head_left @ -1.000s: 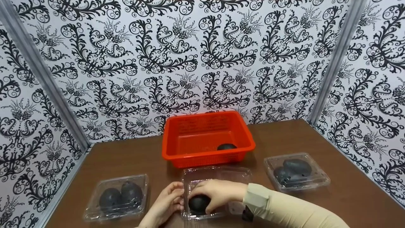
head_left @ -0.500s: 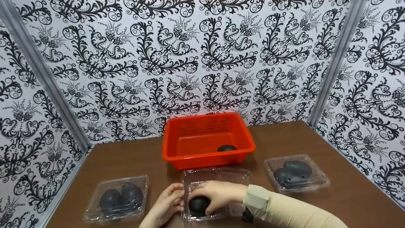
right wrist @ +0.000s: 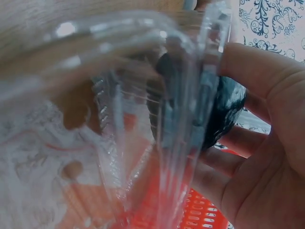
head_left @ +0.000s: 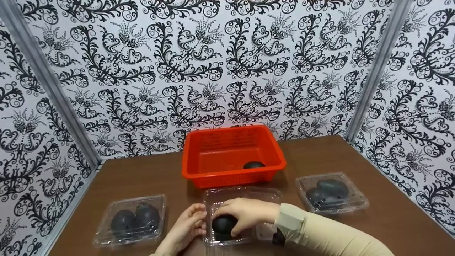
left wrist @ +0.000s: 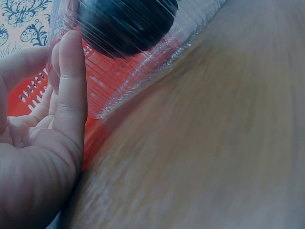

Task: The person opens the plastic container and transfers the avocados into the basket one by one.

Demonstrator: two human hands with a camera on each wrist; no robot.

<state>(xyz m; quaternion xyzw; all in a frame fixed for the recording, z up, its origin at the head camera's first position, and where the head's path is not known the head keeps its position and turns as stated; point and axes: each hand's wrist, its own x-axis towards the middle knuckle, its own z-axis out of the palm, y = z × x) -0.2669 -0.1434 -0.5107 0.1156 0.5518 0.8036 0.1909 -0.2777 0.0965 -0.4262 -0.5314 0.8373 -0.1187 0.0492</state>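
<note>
In the head view, my right hand point(head_left: 245, 215) grips a dark avocado point(head_left: 224, 225) from above, inside the left half of an open clear plastic clamshell box point(head_left: 209, 197). The right wrist view shows the avocado point(right wrist: 228, 107) between thumb and fingers, partly behind the blurred clear plastic. My left hand point(head_left: 188, 225) rests its fingertips against the box's left wall. Close up in the left wrist view, a nearly straight finger point(left wrist: 72, 90) of that hand touches the clear wall, with the avocado point(left wrist: 126, 26) behind it. The box's right half lies partly under the right wrist.
Behind the box stands a red plastic basket point(head_left: 187, 156) with a dark avocado point(head_left: 254, 165) inside. Closed clear boxes, each holding two avocados, lie on the brown table point(head_left: 149, 174): one box point(head_left: 106, 217) at left, another box point(head_left: 356, 199) at right. Patterned walls enclose the table.
The avocado and right hand have risen very slightly within the box. The left hand stays at the box's left wall, and the other boxes and basket keep their places.
</note>
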